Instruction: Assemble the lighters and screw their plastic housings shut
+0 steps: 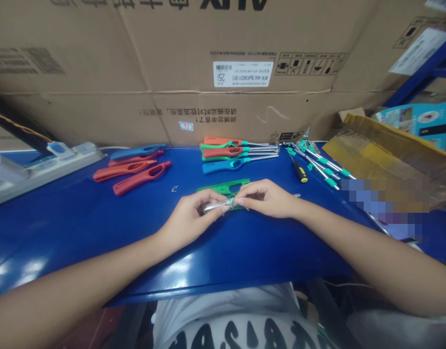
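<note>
Between my hands is a lighter insert [211, 206], with a clear, silvery body and a teal piece near its right end. My left hand [193, 213] is closed around the body, thumb in front and fingers behind. My right hand [268, 198] pinches at the teal piece, with its fingertips nearly meeting my left thumb. A thin metal tip [297, 195] sticks out beyond my right hand; whether it joins the insert is hidden. Just behind my fingers, a green lighter shell half [217, 187] lies on the blue table, partly covered by both hands.
Several lighter handles [141, 178] lie at left near a power strip [63, 169]. Assembled lighters [223, 166] are stacked at the back. At right are a screwdriver [299, 171], metal tubes with teal parts [328, 174] and a yellow-taped carton [386, 160]. A large cardboard box [172, 77] stands behind.
</note>
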Available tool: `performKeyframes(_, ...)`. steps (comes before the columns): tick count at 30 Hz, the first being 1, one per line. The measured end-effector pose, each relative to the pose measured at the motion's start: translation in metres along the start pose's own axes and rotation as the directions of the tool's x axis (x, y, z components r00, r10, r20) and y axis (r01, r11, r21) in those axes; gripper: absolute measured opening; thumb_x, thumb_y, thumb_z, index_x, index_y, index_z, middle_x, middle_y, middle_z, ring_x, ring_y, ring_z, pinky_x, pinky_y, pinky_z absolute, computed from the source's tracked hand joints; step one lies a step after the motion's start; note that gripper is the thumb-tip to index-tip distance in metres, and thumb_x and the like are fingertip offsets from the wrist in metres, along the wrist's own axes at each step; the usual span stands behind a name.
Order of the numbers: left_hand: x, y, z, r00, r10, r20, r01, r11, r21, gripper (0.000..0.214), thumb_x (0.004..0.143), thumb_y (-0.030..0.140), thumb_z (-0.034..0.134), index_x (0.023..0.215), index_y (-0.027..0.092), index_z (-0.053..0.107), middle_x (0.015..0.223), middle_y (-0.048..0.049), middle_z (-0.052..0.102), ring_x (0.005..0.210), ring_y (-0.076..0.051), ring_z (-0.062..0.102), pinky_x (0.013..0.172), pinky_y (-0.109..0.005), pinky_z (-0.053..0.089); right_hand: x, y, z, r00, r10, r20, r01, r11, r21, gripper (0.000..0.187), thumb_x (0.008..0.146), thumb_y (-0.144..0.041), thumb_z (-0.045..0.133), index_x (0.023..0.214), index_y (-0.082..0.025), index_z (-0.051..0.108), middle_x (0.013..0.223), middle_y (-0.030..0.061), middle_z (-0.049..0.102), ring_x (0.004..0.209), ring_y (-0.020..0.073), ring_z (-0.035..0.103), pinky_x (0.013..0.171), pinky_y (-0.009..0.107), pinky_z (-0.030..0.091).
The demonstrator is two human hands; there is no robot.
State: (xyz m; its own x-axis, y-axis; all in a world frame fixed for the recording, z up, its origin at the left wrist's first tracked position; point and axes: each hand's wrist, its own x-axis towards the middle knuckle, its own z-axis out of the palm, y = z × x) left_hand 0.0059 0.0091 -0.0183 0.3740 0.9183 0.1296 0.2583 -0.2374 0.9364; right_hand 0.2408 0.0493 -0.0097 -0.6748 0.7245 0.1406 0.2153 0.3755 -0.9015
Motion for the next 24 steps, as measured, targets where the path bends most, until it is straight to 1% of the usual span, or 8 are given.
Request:
performKeyframes(8,-0.0010,-0.0015,-0.0003,1.000,0.007,0.006,-0.007,1.000,0.009,0.024,0.088,0.038,0.072,0.101,0.017,0.072,0.095,-0.0060,0.076,0.083,-0.018,0.070,0.072,-0.027,0.054,0.0001,-0.0001,0.0002,1.000,-0.003,0.004,0.003,1.000,-0.010,0.027,0.092,-0.038,0.065,0.089,-0.013,0.076,0.073,0.0020,0.064,0.067,0.0118,0.054,0.063,0.025,0.044)
performKeyframes(16,-0.0001,0.0001,0.0014,1.000,-0.015,0.000,0.015,1.000,0.002,0.024,0.089,0.038,0.071,0.100,0.017,0.072,0.090,-0.0048,0.076,0.078,-0.017,0.069,0.069,-0.026,0.054,0.0005,-0.0008,0.0007,1.000,-0.010,0.007,0.010,1.000,-0.026,0.028,0.092,-0.037,0.063,0.090,-0.013,0.076,0.074,0.0030,0.066,0.067,0.0122,0.054,0.062,0.025,0.044)
performKeyframes(20,0.0000,-0.0008,0.0012,1.000,-0.007,0.009,0.007,1.000,0.007,0.024,0.088,0.038,0.072,0.100,0.017,0.072,0.093,-0.0058,0.076,0.081,-0.018,0.070,0.070,-0.026,0.054,0.0008,-0.0005,0.0009,1.000,-0.027,0.009,0.027,0.999,-0.038,0.027,0.093,-0.036,0.063,0.088,-0.013,0.075,0.073,0.0024,0.065,0.066,0.0119,0.054,0.062,0.025,0.044)
performKeyframes(24,0.0002,-0.0019,0.0005,1.000,0.001,0.011,-0.001,1.000,0.025,0.024,0.088,0.038,0.071,0.100,0.017,0.073,0.095,-0.0067,0.077,0.082,-0.019,0.071,0.071,-0.027,0.055,0.0007,-0.0002,0.0011,1.000,-0.025,0.013,0.025,0.999,-0.046,0.029,0.093,-0.038,0.063,0.089,-0.013,0.075,0.074,0.0024,0.065,0.067,0.0120,0.054,0.062,0.025,0.044)
